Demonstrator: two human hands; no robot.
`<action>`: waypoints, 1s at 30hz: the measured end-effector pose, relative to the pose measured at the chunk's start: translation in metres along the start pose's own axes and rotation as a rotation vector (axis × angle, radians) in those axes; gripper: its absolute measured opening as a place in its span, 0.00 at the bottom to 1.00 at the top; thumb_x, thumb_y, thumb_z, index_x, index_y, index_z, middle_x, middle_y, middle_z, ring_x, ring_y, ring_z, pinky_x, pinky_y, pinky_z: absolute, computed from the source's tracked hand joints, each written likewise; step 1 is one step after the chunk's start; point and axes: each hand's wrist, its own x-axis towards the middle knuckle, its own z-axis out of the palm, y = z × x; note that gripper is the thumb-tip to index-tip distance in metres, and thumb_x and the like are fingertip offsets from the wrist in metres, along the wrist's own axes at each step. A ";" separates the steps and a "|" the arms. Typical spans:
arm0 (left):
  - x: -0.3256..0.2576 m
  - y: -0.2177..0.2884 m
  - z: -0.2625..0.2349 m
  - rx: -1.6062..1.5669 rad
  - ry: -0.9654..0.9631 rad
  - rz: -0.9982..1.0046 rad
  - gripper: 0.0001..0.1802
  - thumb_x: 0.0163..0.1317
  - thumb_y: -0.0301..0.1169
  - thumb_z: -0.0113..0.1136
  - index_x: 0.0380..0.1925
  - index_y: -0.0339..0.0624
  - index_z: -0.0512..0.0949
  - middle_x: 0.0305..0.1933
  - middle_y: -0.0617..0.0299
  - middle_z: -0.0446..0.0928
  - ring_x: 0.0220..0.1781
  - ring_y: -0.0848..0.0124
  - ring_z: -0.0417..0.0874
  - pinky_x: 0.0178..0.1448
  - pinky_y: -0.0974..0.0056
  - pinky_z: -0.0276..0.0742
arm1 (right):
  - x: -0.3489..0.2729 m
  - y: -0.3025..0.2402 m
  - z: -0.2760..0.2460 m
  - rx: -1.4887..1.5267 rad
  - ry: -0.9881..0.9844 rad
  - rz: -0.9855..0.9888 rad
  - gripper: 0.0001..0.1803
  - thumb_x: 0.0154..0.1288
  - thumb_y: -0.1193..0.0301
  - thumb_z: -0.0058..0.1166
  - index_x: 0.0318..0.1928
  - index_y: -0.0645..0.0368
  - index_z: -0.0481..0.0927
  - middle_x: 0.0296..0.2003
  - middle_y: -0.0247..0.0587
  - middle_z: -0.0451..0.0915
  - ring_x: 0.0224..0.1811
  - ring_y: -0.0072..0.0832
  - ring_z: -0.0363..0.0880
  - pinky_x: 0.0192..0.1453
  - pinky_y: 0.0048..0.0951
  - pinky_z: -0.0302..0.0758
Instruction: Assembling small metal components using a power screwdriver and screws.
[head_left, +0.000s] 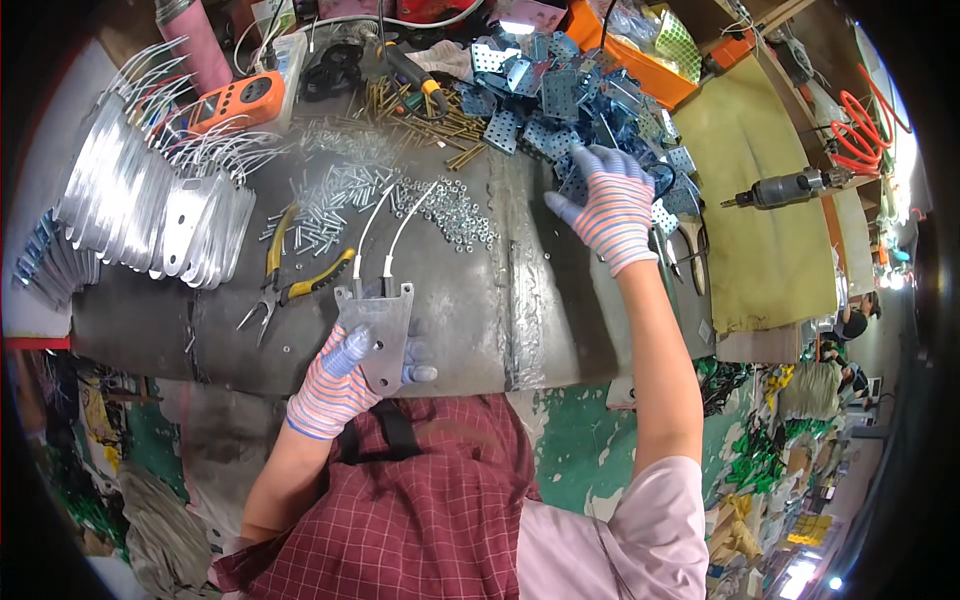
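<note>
Left hand [340, 375], in a striped work glove, is clenched on a flat metal plate [378, 330] w/ two white-sleeved wires [385, 225] rising from its top edge; plate is held just above the near edge of the metal workbench [560, 320], thumb laid across the plate's face, fingers wrapped behind. Right hand [607, 205], same kind of glove, is stretched out to the far right of the bench & rests on a heap of blue perforated brackets [560, 95]; fingers are curled down into the heap, but whether a bracket is actually gripped cannot be told.

Between the hands, approx. mid-bench, a scatter of small screws [335, 195] & a pile of nuts [455, 210] are seen; wire tips reach the edge of that pile. Yellow-handled pliers [290, 285] lie just left of the plate, apart from it. Further left, a fanned stack of similar metal plates w/ wires [150, 200] is lined up. An orange multimeter [240, 100] sits at the far left back, brass-coloured screws [430, 115] beside the bracket heap. On the yellow mat at right, well apart from the right hand, a power drill [785, 188] is laid.
</note>
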 end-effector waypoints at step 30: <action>-0.008 -0.008 0.004 -0.001 0.030 0.068 0.34 0.63 0.39 0.58 0.66 0.44 0.58 0.61 0.42 0.67 0.57 0.46 0.75 0.57 0.36 0.73 | -0.051 -0.013 -0.077 1.442 0.483 0.623 0.11 0.60 0.80 0.57 0.45 0.65 0.80 0.39 0.38 0.82 0.40 0.24 0.79 0.47 0.27 0.76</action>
